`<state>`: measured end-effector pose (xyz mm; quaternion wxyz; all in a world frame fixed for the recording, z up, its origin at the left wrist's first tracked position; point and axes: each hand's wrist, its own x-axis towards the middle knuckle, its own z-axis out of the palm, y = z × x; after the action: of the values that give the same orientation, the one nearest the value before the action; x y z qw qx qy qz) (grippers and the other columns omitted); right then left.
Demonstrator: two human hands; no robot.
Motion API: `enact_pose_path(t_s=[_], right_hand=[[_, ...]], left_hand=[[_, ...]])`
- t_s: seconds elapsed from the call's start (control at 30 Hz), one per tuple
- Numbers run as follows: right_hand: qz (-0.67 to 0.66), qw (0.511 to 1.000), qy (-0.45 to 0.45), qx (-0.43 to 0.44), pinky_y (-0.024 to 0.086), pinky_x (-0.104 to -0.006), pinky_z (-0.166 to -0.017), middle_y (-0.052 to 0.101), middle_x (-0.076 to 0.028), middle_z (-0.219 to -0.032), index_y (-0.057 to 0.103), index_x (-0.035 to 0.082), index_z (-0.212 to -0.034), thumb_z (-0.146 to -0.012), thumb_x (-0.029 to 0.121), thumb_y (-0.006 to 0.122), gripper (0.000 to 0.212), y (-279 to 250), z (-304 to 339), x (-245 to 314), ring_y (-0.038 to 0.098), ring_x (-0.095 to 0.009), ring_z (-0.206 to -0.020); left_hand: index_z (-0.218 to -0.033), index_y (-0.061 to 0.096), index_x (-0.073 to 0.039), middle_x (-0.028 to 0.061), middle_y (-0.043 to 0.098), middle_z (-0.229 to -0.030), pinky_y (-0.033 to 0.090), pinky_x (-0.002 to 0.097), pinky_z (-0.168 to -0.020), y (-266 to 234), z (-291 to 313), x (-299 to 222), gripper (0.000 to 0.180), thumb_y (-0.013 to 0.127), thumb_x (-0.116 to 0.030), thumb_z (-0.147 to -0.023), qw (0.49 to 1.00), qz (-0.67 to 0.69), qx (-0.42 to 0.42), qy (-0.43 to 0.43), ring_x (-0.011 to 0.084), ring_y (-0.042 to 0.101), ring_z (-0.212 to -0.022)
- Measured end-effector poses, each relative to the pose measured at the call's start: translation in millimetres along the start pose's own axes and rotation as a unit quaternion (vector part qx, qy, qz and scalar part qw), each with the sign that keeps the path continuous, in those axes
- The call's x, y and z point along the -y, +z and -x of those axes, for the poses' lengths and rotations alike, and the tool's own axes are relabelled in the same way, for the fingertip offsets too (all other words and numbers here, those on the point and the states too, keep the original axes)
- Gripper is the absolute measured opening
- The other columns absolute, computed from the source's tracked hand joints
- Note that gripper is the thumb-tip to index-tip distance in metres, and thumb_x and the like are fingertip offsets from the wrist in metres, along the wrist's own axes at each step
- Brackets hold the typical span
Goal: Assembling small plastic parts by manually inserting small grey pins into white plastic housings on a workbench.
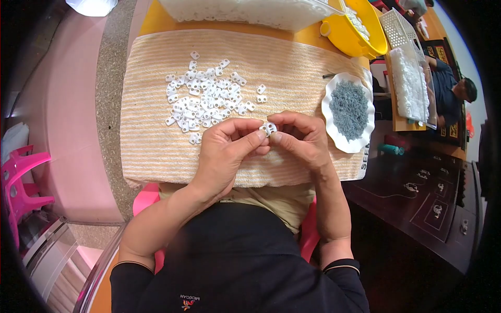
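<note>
A: What are the hands doing?
B: The left hand [227, 151] and right hand [300, 138] meet over the near edge of the towel [151, 104], fingertips pinched together on one small white clip [269, 128].
A: And the rest?
B: A clip pile [206, 99] lies farther left; a wavy dish [334, 133] of grey parts [348, 108] sits right.

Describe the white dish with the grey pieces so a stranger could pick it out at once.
Start at the striped beige towel covering the table. At its right edge, beside the right hand, sits a white dish. Its wavy rim and heap of small grey pieces set it apart from the yellow bowl behind.
</note>
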<state>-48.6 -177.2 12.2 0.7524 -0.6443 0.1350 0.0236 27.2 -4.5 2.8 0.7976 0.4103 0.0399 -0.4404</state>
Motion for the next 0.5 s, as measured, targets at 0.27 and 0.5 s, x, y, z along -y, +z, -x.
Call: enact_pose_path(t_s=[0.27,0.5], right_hand=[[-0.009,1.0,0.018,0.001,0.051,-0.0256,-0.082,0.067,-0.008,-0.099,0.062,-0.004,-0.114,-0.084,-0.002,0.066,0.03,-1.7,1.0,0.3,0.064,-0.013,-0.091],[0.016,1.0,0.009,0.0,0.051,-0.0257,-0.082,0.067,-0.009,-0.1,0.062,-0.004,-0.114,-0.085,-0.001,0.067,0.03,-2.7,1.2,-0.6,0.064,-0.013,-0.091]], left_hand=[[-0.104,0.063,0.003,0.0106,0.068,-0.091,0.057,0.0246,-0.072,2.1,1.8,-2.0,0.018,0.065,-0.002,-0.087,1.0,-0.005,-0.006,-0.013,0.0137,0.065,-0.078],[-0.104,0.063,0.003,0.0106,0.068,-0.091,0.057,0.0244,-0.072,0.6,1.7,-2.2,0.018,0.066,-0.002,-0.087,1.0,0.011,0.001,-0.024,0.0137,0.066,-0.077]])
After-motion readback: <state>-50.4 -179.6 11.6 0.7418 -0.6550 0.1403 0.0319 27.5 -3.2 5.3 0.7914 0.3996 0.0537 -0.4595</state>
